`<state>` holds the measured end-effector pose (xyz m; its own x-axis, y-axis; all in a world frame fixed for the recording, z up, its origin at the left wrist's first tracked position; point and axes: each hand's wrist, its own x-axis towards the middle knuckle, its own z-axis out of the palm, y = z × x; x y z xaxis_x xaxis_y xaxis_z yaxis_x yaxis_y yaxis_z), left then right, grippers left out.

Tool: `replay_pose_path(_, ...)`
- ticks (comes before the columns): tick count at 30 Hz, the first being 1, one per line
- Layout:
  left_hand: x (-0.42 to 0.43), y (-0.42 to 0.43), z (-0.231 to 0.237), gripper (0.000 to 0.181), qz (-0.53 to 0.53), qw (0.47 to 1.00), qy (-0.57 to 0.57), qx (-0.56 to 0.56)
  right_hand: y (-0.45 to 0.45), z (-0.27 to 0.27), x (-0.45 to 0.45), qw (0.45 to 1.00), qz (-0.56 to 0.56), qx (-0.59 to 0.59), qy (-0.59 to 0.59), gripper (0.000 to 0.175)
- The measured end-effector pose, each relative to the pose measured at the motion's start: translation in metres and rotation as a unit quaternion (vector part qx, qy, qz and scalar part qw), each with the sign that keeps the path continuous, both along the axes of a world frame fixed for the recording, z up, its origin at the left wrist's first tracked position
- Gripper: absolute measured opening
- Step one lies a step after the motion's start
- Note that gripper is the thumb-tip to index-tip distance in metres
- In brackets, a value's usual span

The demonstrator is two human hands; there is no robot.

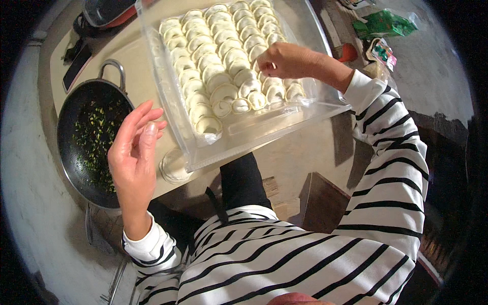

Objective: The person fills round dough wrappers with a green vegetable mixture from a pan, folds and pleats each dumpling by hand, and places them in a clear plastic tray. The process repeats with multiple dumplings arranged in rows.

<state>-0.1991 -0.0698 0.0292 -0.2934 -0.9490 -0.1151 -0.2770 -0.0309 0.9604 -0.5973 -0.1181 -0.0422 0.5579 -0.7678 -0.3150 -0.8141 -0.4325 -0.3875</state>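
Rows of pale dumplings (225,38) lie overlapping in a clear plastic tray (244,133) on the table. My right hand (284,61) is over the right part of the rows, fingers curled down at the dumplings; its fingertips are partly hidden, so whether it grips one cannot be told. Smaller folded dumplings (241,105) sit at the near end of the middle rows. My left hand (137,148) is raised between the tray and a dark pan, its fingers apart and holding nothing. Beside it, a stack of round dough wrappers (174,166) rests at the table's near edge.
The dark pan (89,152) with chopped green filling stands at the left, its loop handle towards the far side. A phone (76,70) lies beyond it, near another dark pan (108,11). Green plastic packaging (385,23) and a red object (347,52) are at the far right.
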Motion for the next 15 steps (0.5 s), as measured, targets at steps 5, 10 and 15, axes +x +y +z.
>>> replay_pose_path(5,0.001,0.012,0.001,0.032,0.013,1.000,-0.008,-0.013,0.027,-0.012,-0.016,0.995,-0.024,0.064,0.074,0.011)
replay_pose_path(10,0.025,0.055,0.008,0.026,-0.003,0.999,-0.033,-0.021,0.027,-0.012,-0.025,0.987,-0.035,0.041,0.149,0.011)
replay_pose_path(15,0.053,0.113,-0.023,0.025,-0.036,0.994,-0.059,0.085,0.021,0.005,-0.034,0.989,-0.116,-0.011,0.096,0.015)
